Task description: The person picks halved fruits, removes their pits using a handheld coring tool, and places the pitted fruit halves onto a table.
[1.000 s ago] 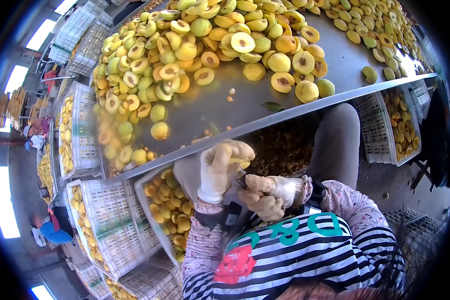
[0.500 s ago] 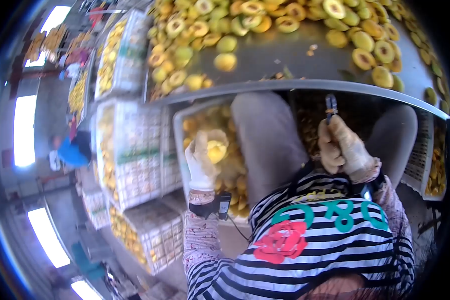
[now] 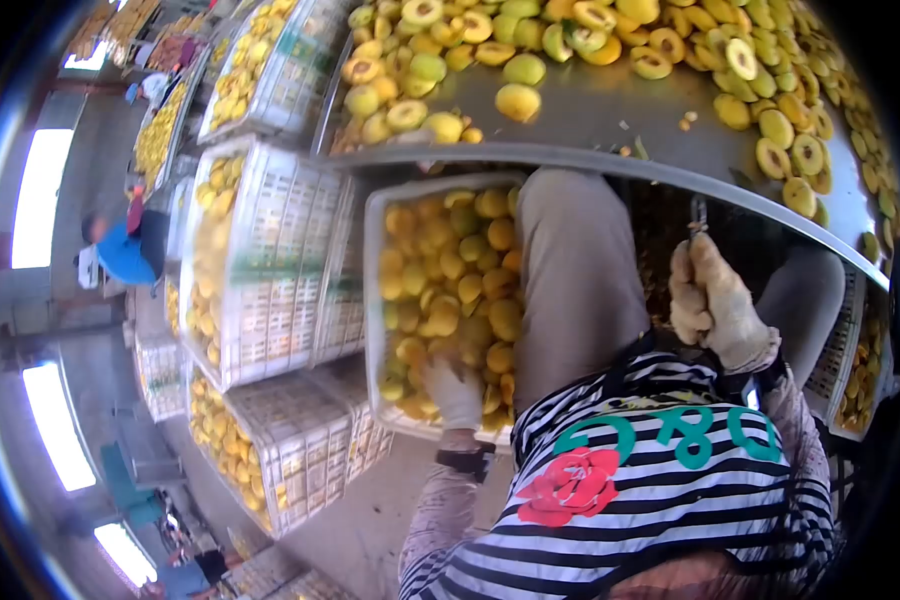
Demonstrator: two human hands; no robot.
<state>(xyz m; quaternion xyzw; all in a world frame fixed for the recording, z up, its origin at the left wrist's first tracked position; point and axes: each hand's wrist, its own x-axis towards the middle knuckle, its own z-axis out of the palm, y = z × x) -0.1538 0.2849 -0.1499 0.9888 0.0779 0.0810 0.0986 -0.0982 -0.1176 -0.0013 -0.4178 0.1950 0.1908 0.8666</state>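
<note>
My left hand [image 3: 455, 390], in a pale glove, is down in a white crate [image 3: 374, 300] beside my leg. It touches the yellow stone fruit [image 3: 445, 315] heaped there; its fingers are blurred and partly hidden, so whether they hold any fruit is unclear. My right hand [image 3: 720, 305], also gloved, is closed around a small metal tool with a narrow looped tip [image 3: 698, 212], which points toward the table edge. Above both hands, a metal table [image 3: 600, 110] bears many stone fruits, several cut open with brown hollows [image 3: 650, 63].
Stacked white crates [image 3: 280, 260] of fruit stand at the left, and another crate [image 3: 850, 370] is by my right leg. The table's raised metal rim [image 3: 570, 156] runs over my knees. A person in blue [image 3: 130, 250] is farther off at the left.
My left hand, which held a yellow fruit above the crate, has moved down into the heap. My right hand keeps the tool in much the same place. The view has shifted slightly.
</note>
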